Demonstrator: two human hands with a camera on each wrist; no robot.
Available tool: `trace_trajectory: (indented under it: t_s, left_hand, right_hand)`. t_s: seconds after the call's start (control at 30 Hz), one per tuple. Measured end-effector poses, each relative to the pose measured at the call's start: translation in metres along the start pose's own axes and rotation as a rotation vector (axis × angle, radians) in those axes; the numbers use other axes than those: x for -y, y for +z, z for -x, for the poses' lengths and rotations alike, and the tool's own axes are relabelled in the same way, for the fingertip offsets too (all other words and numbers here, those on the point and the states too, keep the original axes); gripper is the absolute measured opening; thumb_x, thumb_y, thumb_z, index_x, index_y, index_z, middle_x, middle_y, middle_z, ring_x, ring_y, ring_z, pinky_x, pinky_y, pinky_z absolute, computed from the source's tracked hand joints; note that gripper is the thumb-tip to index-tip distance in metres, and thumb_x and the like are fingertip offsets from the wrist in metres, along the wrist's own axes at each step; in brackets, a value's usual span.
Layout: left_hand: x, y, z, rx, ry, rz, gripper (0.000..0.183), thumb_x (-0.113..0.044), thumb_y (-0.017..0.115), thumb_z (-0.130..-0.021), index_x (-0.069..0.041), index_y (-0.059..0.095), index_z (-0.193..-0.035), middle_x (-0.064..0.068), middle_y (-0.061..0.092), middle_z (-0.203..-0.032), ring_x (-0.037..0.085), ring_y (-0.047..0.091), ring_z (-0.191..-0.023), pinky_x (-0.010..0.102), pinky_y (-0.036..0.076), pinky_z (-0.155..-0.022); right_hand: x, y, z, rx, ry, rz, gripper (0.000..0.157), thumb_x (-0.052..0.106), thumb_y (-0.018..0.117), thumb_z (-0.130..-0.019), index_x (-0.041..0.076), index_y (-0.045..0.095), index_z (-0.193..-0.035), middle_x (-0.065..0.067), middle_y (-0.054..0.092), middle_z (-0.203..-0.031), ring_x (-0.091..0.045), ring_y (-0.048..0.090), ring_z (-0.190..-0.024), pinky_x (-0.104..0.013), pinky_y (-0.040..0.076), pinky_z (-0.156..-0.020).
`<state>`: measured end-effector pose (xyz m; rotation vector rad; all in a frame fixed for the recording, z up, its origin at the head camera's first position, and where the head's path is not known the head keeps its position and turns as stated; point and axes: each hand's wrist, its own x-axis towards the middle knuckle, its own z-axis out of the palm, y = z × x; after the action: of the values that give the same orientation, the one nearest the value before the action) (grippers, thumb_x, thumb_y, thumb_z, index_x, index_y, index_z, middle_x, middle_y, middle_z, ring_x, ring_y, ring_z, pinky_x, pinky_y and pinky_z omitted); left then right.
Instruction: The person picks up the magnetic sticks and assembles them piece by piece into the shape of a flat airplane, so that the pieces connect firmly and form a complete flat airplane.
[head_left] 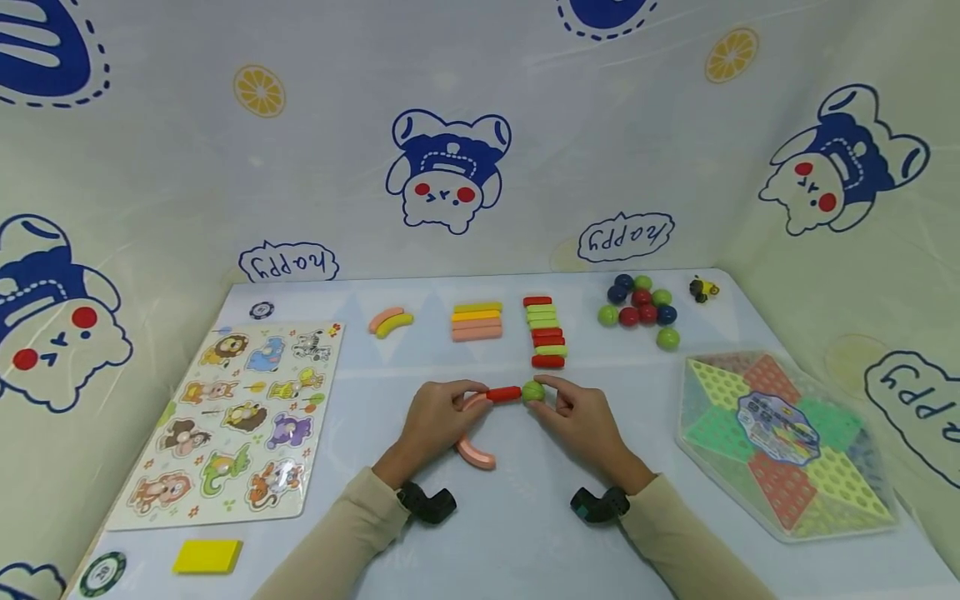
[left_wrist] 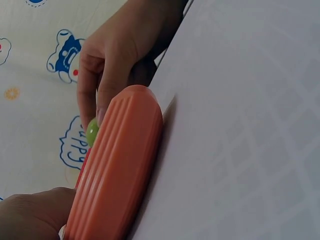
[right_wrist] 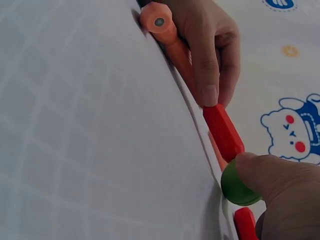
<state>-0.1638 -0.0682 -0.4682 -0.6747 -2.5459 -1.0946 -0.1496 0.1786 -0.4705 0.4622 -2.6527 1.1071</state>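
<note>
My left hand (head_left: 437, 418) pinches the left end of a short red magnetic stick (head_left: 504, 394) between thumb and fingers. The other end meets a green ball (head_left: 533, 392), which my right hand (head_left: 588, 423) pinches. In the right wrist view the ball (right_wrist: 237, 186) sits against the tip of the red stick (right_wrist: 223, 133). Curved salmon-pink sticks (head_left: 477, 455) lie under and beside my left hand, partly hidden by it; one end shows a grey metal disc in the right wrist view. Close up, a ridged curved stick (left_wrist: 120, 160) fills the left wrist view.
Behind my hands lie two curved sticks (head_left: 393, 325), yellow and pink straight sticks (head_left: 477, 322), red and green sticks (head_left: 545, 331), and several balls (head_left: 641, 315). An animal puzzle board (head_left: 318, 433) lies left, above a yellow block (head_left: 207, 557). A clear hexagonal case (head_left: 780, 450) lies right.
</note>
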Motion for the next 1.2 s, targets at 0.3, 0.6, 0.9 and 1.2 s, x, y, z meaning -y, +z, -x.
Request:
trace_trajectory:
  t_s: [0.3,0.6,0.9,1.2]
  left_hand:
    - [0.005,-0.005,0.000,0.055,-0.021,0.004,0.019,-0.035,0.073,-0.081,-0.023,0.074,-0.096,-0.014,0.032,-0.046,0.003,0.030,-0.041,0.021,0.023,-0.041]
    - [0.017,-0.027,-0.003,0.163,-0.125,0.052,0.018,-0.035,0.073,-0.081,-0.026,0.073,-0.096,-0.008,0.034,-0.046,0.006,0.030,-0.041,0.023,0.023,-0.042]
    - [0.016,-0.044,-0.011,0.269,-0.104,-0.043,0.014,-0.035,0.072,-0.082,-0.030,0.073,-0.096,-0.010,0.037,-0.047,0.006,0.035,-0.043,0.023,0.026,-0.044]
    - [0.014,-0.053,-0.012,0.331,-0.064,-0.079,0.016,-0.029,0.074,-0.081,-0.029,0.073,-0.097,-0.010,0.040,-0.051,0.008,0.037,-0.050,0.023,0.026,-0.046]
  right_hand:
    - [0.003,0.001,0.000,0.011,-0.024,0.027,0.038,0.036,0.073,-0.080,0.023,0.066,-0.115,0.012,0.033,-0.051,-0.006,0.031,-0.044,-0.024,0.026,-0.042]
    - [0.002,0.000,-0.001,0.023,-0.041,0.002,0.039,0.038,0.072,-0.081,0.022,0.066,-0.116,0.011,0.033,-0.050,-0.007,0.032,-0.043,-0.024,0.028,-0.043]
    - [-0.016,-0.012,-0.017,-0.085,0.194,0.008,0.031,0.038,0.068,-0.084,0.026,0.067,-0.112,0.000,0.040,-0.055,-0.017,0.040,-0.049,-0.028,0.031,-0.045]
    - [-0.025,-0.023,-0.033,0.007,0.262,0.125,0.040,0.044,0.065,-0.084,0.025,0.063,-0.119,-0.002,0.044,-0.057,-0.019,0.043,-0.052,-0.029,0.033,-0.047]
